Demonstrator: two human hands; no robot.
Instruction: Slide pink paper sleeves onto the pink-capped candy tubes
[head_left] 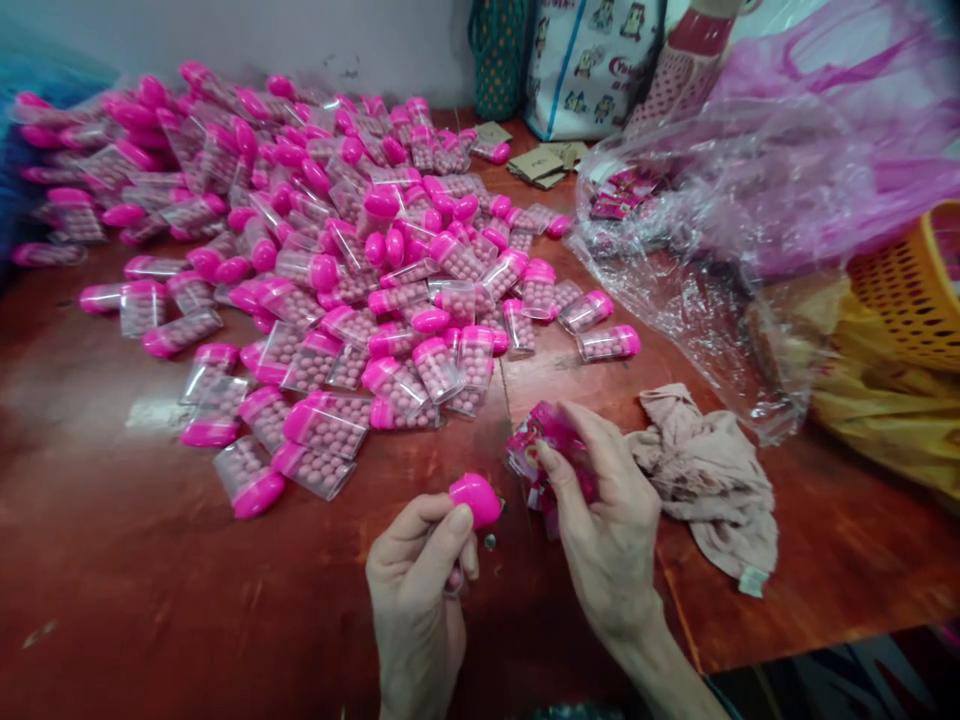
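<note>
My left hand pinches a small candy box with a bright pink cap. Its clear body, with pink balls inside, is mostly hidden by my fingers. To the right, my right hand is closed around a bunch of shiny magenta printed wrappers or labels, held just above or against the table. Beyond both hands spreads a large heap of similar pink-capped clear boxes filled with pink balls, lying at many angles.
A crumpled beige cloth lies right of my right hand. Behind it are a clear plastic bag with magenta pieces, a yellow basket and a pink bag. Cardboard pieces and a printed white bag stand near the wall.
</note>
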